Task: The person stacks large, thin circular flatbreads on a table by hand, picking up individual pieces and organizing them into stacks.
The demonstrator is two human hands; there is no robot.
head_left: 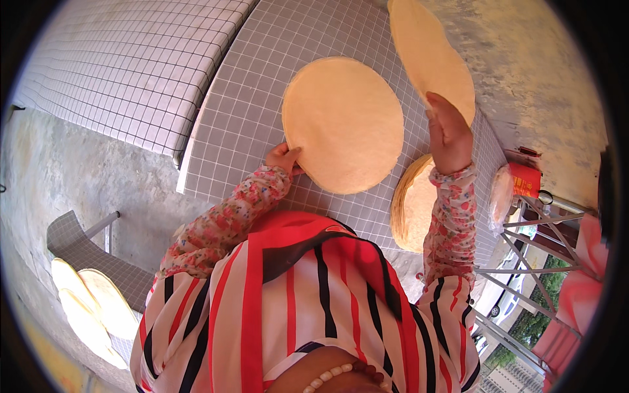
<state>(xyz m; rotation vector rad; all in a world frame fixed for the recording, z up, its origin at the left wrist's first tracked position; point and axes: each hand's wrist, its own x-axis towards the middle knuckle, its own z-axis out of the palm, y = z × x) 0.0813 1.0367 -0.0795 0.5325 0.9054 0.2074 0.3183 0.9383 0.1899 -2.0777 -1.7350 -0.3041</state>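
A thin round tan flatbread, apparently on top of others, lies on the grey checked tabletop in front of me. At its lower left edge my left hand pinches the rim between thumb and fingers. My right hand is raised on the right, its fingers closed at the near edge of a second flatbread. That one is tilted up and curved, reaching toward the top of the view. Below my right hand sits a thick stack of flatbreads, partly covered by my forearm.
A white checked table adjoins at the left. Several pale flatbreads lie on a lower grey checked surface at lower left. On the right are a clear plastic bag, a red package and a metal frame.
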